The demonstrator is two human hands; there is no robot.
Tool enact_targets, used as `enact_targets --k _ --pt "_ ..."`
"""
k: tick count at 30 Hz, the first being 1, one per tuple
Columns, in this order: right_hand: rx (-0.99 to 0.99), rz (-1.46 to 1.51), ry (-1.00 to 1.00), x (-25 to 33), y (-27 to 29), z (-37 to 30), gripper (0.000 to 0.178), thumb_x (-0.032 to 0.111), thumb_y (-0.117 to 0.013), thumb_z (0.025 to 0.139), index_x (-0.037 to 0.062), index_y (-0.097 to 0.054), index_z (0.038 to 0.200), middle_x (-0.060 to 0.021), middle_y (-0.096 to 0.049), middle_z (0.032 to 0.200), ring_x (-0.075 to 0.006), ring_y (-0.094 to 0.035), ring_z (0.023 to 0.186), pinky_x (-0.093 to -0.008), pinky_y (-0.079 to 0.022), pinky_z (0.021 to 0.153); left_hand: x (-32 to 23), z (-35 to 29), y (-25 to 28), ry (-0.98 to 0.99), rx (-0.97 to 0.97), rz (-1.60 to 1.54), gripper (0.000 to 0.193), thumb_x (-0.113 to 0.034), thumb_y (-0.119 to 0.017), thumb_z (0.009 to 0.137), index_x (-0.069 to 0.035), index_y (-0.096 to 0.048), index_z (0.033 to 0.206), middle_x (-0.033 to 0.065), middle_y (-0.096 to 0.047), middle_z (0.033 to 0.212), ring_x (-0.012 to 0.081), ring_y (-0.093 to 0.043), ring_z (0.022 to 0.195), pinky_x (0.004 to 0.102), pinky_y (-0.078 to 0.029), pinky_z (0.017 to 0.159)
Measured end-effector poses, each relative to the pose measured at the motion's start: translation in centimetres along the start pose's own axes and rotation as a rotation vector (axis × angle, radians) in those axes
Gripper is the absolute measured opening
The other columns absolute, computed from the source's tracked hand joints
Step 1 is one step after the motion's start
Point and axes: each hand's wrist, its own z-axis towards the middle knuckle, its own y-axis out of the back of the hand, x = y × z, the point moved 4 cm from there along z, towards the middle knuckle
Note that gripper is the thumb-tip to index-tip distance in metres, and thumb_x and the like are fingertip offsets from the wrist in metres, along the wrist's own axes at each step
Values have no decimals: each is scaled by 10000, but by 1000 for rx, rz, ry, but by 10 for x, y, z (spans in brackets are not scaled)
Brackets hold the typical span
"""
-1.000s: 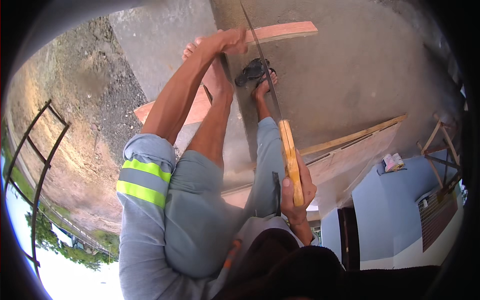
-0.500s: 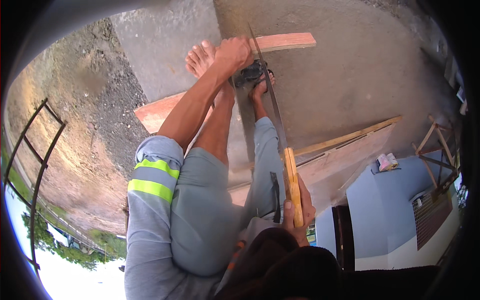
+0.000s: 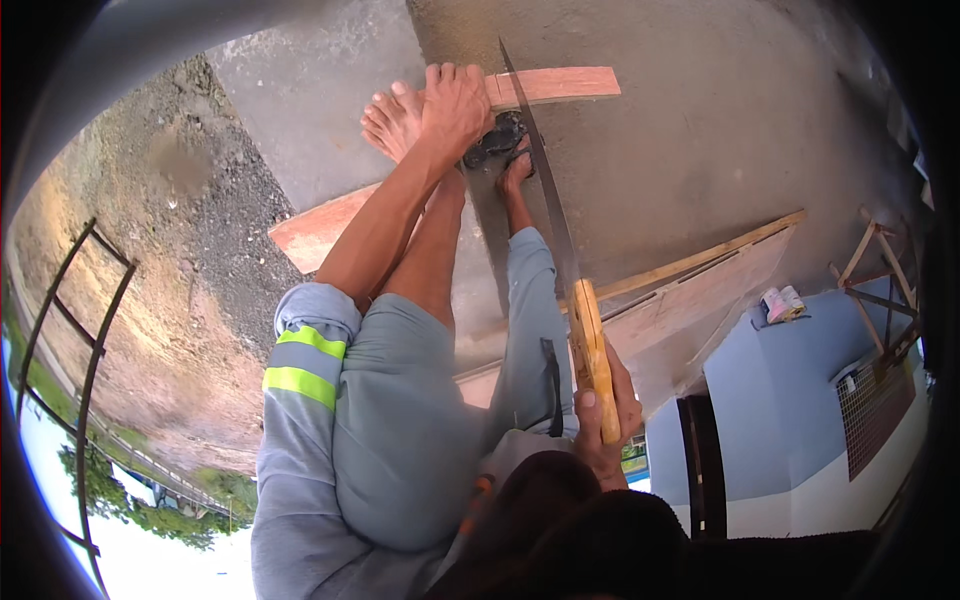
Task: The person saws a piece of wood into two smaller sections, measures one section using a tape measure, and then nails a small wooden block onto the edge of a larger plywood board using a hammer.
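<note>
A handsaw (image 3: 548, 185) with a pale wooden handle is gripped by my right hand (image 3: 615, 410), low and right of centre. Its long dark blade slants up and crosses a reddish wooden strip (image 3: 570, 84) near the top. My left hand (image 3: 457, 108) presses on the left end of that strip, fingers bent over it, a little left of the blade. A thin line runs across the strip between hand and blade. My bare left foot (image 3: 395, 118) is beside the left hand. Below the strip, my right foot (image 3: 518, 165) wears a black sandal.
Another reddish board (image 3: 320, 230) lies under my left arm. Long planks (image 3: 690, 268) rest on the concrete to the right. A light-blue wall (image 3: 780, 390) and a wooden frame (image 3: 875, 275) stand farther right. Gravel (image 3: 210, 140) and a dark metal frame (image 3: 75, 330) are at left.
My left hand has shifted slightly left, with more of its fingers showing. The saw handle is slightly farther right, and a wider gap shows between blade and left hand.
</note>
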Motion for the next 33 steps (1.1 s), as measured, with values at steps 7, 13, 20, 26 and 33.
enact_targets --k 7,13,20,26,33 --pt "15 -32 23 3 -10 -7 544 110 -575 924 -107 -464 1411 -288 -608 1293 -341 -666 1117 -367 -523 945 14 2 -38 154 16 -28 278 -253 -658 797 -25 -576 933 152 -678 837 322 -686 829 435 -385 892" --pt "-24 -24 32 3 -7 -10 533 93 -589 915 -92 -480 1403 -277 -630 1259 -330 -691 1050 -366 -544 884 10 5 -46 188 -18 -48 244 -249 -629 827 -32 -573 924 154 -686 818 320 -695 783 433 -394 875" --pt "-82 51 92 -9 -70 125 486 88 -612 922 -63 -514 1374 -236 -657 1231 -293 -715 961 -336 -550 808 11 5 -45 159 33 -45 194 -225 -592 865 -40 -563 917 165 -696 819 316 -696 764 431 -403 853" --pt "-39 15 143 -10 -27 23 490 96 -567 925 -125 -501 1357 -286 -638 1250 -329 -690 1065 -373 -542 892 6 11 -10 69 83 -62 180 -214 -568 889 -40 -553 931 167 -700 809 323 -698 753 436 -413 843" --pt "-147 111 258 -1 -89 175 449 97 -614 923 -39 -538 1344 -253 -696 1064 -250 -730 803 -343 -545 673 11 14 -16 103 204 -114 243 -231 -595 864 -23 -531 972 198 -706 823 366 -699 778 449 -428 851"
